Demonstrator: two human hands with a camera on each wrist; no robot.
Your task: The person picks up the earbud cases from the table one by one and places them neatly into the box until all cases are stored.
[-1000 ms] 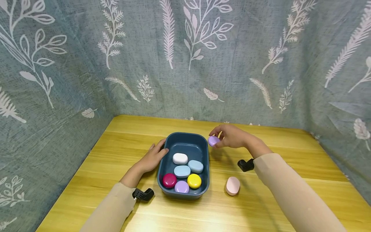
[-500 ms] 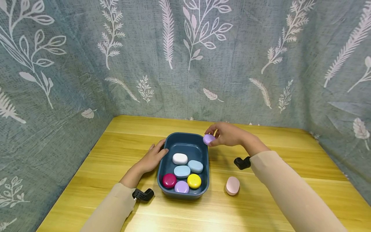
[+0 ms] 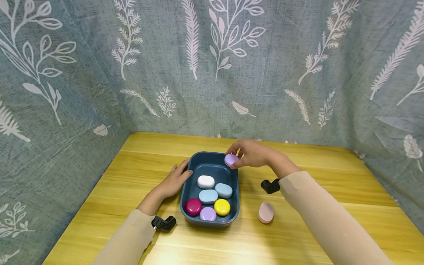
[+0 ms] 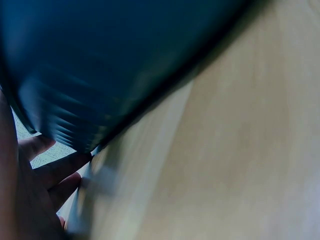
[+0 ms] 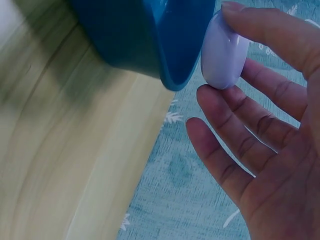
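Note:
In the head view my right hand (image 3: 253,152) pinches a round, glossy purple soap-like piece (image 3: 231,160) between thumb and fingers over the far right corner of a dark blue bin (image 3: 236,206). The right wrist view shows this purple piece (image 5: 222,55) edge-on, close beside the bin's wall (image 5: 135,55). At the bin's left side my left hand (image 3: 172,181) holds the rim, thumb over it and fingers along the outer wall. Inside lie a white oval piece (image 3: 206,182), two light blue ovals (image 3: 208,197), and round red (image 3: 193,207), yellow (image 3: 222,207) and purple pieces (image 3: 208,214).
A pale pink oval piece (image 3: 266,212) lies on the wooden table (image 3: 132,162), to the right of the bin. Grey-blue cloth (image 3: 212,110) with white leaf prints hangs behind the table and along both sides.
My right hand has carried the purple piece leftward, from beside the bin to over its far right corner. My left hand and the pieces in the bin have stayed where they were.

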